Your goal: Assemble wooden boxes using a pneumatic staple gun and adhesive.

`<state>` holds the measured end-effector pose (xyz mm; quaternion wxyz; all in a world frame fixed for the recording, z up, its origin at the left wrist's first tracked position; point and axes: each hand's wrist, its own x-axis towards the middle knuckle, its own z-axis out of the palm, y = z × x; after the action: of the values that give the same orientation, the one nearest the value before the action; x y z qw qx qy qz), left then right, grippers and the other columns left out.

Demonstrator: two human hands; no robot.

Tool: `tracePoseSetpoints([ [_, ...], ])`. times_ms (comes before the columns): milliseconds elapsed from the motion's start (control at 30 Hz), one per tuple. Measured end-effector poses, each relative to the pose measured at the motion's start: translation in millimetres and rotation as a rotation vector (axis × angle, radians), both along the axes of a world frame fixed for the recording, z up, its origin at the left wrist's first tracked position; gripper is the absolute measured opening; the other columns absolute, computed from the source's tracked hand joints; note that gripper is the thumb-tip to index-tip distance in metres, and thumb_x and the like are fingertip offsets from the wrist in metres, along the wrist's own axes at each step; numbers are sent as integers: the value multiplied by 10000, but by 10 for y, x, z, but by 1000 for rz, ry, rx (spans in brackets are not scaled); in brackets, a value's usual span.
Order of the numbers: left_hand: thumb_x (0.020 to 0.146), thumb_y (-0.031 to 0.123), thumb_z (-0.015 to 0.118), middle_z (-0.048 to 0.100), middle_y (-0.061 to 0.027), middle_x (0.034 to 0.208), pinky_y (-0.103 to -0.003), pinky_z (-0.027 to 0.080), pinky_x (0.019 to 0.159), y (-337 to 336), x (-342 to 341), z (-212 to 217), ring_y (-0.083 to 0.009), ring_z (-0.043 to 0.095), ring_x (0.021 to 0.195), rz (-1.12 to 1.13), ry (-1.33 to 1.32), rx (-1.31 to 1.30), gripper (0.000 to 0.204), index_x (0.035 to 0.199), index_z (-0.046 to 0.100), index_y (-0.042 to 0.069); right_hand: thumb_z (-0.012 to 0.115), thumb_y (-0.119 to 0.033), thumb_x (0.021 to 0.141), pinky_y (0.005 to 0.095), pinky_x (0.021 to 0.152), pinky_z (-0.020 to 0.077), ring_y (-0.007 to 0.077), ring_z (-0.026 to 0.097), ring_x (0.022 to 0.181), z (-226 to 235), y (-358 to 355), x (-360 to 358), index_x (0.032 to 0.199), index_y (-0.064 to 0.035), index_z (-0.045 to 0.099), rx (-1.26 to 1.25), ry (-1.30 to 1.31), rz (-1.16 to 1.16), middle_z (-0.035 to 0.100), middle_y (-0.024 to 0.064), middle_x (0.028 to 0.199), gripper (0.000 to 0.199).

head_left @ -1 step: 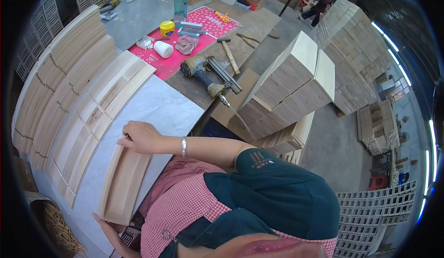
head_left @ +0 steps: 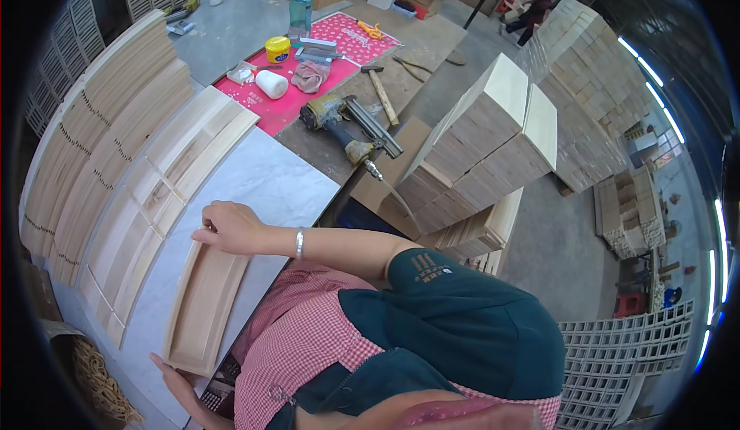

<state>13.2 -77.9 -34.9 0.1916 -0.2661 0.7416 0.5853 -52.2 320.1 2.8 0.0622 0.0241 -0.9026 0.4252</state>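
Observation:
A shallow wooden tray with raised edges lies lengthwise before me on a white marble-patterned board. My right hand is closed over its far end, fingers curled at the rim. At the near end, my left hand holds the corner from outside; one digit stretches along the edge, and its other fingers are mostly hidden. Just left of the tray stand rows of pale wooden panels, side by side. Taller stacks of notched wooden strips rise behind them.
Ahead on the bench are a nail gun, a hammer, pliers, a white bottle, a yellow-lidded jar and a blue bottle. Stacked wooden boxes stand to the right. A person is far off.
My right hand and forearm have shifted very slightly left. The tray's near end and my left hand show hardly any movement.

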Motion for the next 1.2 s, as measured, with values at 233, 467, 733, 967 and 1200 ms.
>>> tracePoseSetpoints([
  [233,1027,283,518,658,-180,1107,-340,518,884,-381,-183,-654,-225,617,1017,42,428,-245,437,1260,622,-72,617,-411,883,490,746,509,385,635,766,-726,-353,-675,871,35,692,78,-39,-3,682,192,859,453],
  [467,956,314,658,629,-53,802,-245,501,691,351,-84,135,-125,571,720,235,210,75,330,931,712,-11,682,-510,900,347,699,509,237,582,687,-487,60,-658,812,32,648,105,-135,97,646,134,751,551],
  [733,916,332,738,648,-88,853,-266,528,799,450,100,451,-152,623,797,257,104,196,332,948,705,3,664,-493,937,282,694,497,174,556,730,-416,-101,-568,870,69,655,-82,-327,76,628,121,798,566],
  [967,909,401,733,651,-197,1069,-383,517,903,-232,23,-557,-278,644,982,147,125,669,529,1175,619,-41,666,-506,933,271,660,490,163,542,705,-361,-151,-533,836,68,637,-172,-332,68,606,114,773,583],
  [1200,976,303,673,610,-69,793,-265,482,658,81,17,-378,-139,559,691,318,56,719,273,947,670,32,652,-508,943,279,707,516,198,614,796,-352,-109,-524,1023,116,657,-150,-396,63,661,162,910,629],
])
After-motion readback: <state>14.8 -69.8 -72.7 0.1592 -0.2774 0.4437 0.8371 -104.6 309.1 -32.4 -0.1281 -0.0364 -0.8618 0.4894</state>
